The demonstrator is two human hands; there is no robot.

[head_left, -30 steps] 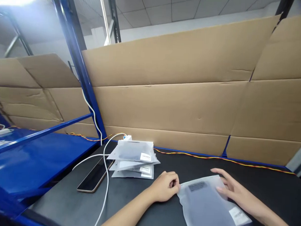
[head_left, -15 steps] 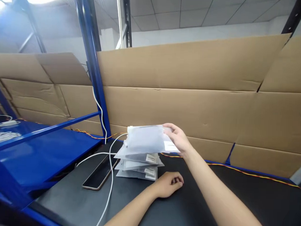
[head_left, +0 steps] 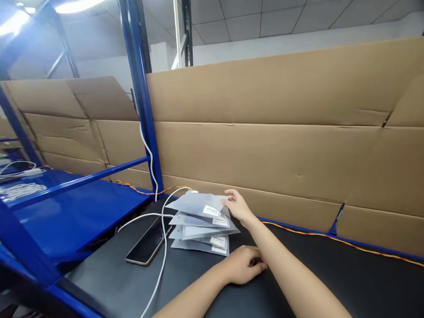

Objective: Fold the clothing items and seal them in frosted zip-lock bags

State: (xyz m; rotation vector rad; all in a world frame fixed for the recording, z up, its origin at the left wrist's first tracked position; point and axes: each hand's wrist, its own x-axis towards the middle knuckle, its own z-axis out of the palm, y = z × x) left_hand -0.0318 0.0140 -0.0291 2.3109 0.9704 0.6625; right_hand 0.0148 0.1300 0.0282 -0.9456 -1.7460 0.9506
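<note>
Touching the right edge of the top frosted plastic pouch (head_left: 193, 204), the right hand (head_left: 238, 208) has its fingertips at the corner, though whether they pinch it or have let go cannot be told. That pouch, held raised and tilted above the pouch stack (head_left: 195, 232) half a second ago and lying at the near right a second ago, now lies on top of it, right of the smartphone (head_left: 148, 245). Relaxed and half-curled, the left hand (head_left: 245, 264) rests on the counter (head_left: 333, 270), just right of the stack, having released the pouch's corner.
</note>
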